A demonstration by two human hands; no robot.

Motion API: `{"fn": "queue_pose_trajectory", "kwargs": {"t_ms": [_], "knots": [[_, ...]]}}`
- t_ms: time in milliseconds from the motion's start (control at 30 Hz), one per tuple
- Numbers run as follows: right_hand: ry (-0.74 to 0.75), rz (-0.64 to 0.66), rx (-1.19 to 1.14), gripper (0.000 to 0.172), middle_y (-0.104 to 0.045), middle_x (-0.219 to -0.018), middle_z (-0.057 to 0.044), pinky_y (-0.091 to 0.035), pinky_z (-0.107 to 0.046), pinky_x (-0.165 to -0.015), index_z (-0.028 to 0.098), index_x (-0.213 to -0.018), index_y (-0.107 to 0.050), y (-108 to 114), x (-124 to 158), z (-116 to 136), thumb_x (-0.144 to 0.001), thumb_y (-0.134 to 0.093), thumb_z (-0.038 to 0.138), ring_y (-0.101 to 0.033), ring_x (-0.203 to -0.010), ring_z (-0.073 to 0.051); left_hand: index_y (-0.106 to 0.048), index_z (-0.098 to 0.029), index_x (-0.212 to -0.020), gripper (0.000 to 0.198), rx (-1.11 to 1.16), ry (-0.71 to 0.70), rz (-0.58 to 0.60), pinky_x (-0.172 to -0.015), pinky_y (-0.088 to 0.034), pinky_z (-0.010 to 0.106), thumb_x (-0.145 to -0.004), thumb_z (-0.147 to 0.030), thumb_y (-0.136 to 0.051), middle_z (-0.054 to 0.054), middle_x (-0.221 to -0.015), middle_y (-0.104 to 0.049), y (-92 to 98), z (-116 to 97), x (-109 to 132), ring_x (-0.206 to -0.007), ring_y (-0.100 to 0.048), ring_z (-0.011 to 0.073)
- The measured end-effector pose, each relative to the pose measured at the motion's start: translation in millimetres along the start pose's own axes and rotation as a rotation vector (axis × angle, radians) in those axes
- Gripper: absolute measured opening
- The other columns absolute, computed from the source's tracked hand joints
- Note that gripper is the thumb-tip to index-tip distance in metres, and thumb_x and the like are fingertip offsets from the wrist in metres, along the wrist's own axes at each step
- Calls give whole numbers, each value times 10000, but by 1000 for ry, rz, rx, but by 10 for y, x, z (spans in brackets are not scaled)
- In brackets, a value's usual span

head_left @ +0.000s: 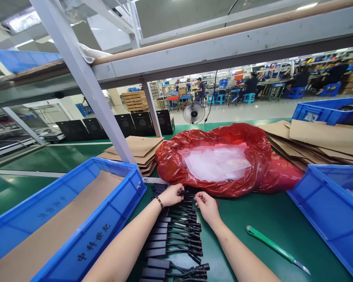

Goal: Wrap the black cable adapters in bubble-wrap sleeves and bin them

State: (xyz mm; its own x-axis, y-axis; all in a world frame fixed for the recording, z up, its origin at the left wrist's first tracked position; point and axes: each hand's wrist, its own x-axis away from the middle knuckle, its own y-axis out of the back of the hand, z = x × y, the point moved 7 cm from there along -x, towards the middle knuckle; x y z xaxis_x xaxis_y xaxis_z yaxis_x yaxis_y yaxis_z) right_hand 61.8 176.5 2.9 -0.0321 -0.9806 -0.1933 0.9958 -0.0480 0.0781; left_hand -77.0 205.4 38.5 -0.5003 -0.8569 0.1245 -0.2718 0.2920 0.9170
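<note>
Black box-shaped modules with short cables (159,237) lie in a long row on the green table, their connector ends with red rings pointing right. At the far part of this row, my left hand (172,195), with a beaded bracelet at the wrist, pinches a black cable connector (181,193). Just to the right, my right hand (206,205) has its fingertips pressed together close to the cable ends; what they hold, if anything, is too small to make out. A bit of red shows beside its knuckles. Directly beyond both hands sits a red plastic bag (238,188) filled with clear plastic bags (217,162).
A green-handled craft knife (272,244) lies at right, blade toward me. Blue bins (114,211) flank the work area, another blue bin (320,203) being on the right. Cardboard sheets (326,137) and a small fan (194,112) stand farther back, below a metal frame (194,55).
</note>
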Motion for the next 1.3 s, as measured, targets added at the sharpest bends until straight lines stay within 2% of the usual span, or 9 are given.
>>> {"fn": "queue_pose_trajectory", "kwargs": {"t_ms": [167, 267, 433, 500, 633, 833, 1000, 1100, 1300], "knots": [[-12, -8, -10, 258, -572, -603, -17, -452, -239, -464, 184, -695, -563, 2, -7, -12, -711, -544, 440, -558, -518, -149, -592, -192, -859, 251, -47, -56, 28, -720, -435, 280, -613, -149, -567, 31, -819, -653, -39, -145, -17, -783, -592, 197], [-11, -22, -11, 262, -581, -609, -20, -455, -239, -461, 182, -699, -566, 20, -12, -11, -708, -549, 444, -556, -517, -147, -619, -186, -806, 211, -93, -71, 38, -796, -416, 330, -606, -149, -562, 56, -832, -666, -43, -203, -27, -847, -594, 239], [-26, -29, -32, 239, -572, -594, -11, -447, -238, -468, 179, -709, -562, 28, -20, -27, -708, -548, 418, -550, -507, -142, -615, -175, -833, 204, -111, -74, 42, -673, -440, 255, -685, -172, -475, 39, -803, -664, -12, -175, -15, -741, -598, 181], [-33, -20, -39, 229, -561, -584, -5, -440, -234, -465, 176, -705, -558, 14, -21, -35, -706, -547, 405, -542, -498, -136, -608, -170, -856, 216, -125, -81, 41, -668, -442, 242, -688, -169, -472, 41, -833, -654, -3, -165, -3, -750, -592, 173], [-39, -8, -40, 231, -555, -587, -4, -437, -231, -466, 172, -706, -559, -6, -18, -47, -709, -544, 403, -540, -500, -133, -623, -169, -799, 200, -188, -116, 63, -750, -442, 284, -627, -137, -526, 72, -874, -624, -42, -236, 19, -827, -582, 215], [-36, -13, -30, 241, -573, -616, -16, -449, -234, -465, 173, -714, -559, 15, -12, -48, -714, -548, 413, -547, -510, -137, -622, -144, -750, 180, -265, -107, 80, -754, -447, 350, -614, -100, -513, 119, -848, -604, -104, -331, 11, -823, -583, 264], [-31, -13, -34, 249, -576, -614, -19, -458, -237, -461, 175, -715, -558, 12, -11, -44, -718, -552, 424, -547, -509, -138, -602, -150, -738, 207, -245, -84, 91, -728, -444, 329, -574, -55, -519, 109, -850, -608, -102, -312, 7, -808, -584, 250], [-33, -15, -41, 260, -571, -601, -15, -456, -235, -456, 174, -707, -559, 9, -12, -37, -711, -560, 434, -546, -503, -136, -581, -169, -740, 191, -195, -74, 80, -694, -436, 287, -582, -77, -526, 70, -828, -611, -70, -273, 2, -778, -575, 212], [-86, 3, -137, 297, -582, -598, -15, -454, -232, -438, 168, -699, -554, -15, -18, -44, -668, -587, 461, -538, -480, -126, -527, -172, -808, 132, -99, -78, 43, -611, -420, 211, -709, -156, -443, 1, -756, -591, -38, -148, -3, -695, -537, 135]]}}
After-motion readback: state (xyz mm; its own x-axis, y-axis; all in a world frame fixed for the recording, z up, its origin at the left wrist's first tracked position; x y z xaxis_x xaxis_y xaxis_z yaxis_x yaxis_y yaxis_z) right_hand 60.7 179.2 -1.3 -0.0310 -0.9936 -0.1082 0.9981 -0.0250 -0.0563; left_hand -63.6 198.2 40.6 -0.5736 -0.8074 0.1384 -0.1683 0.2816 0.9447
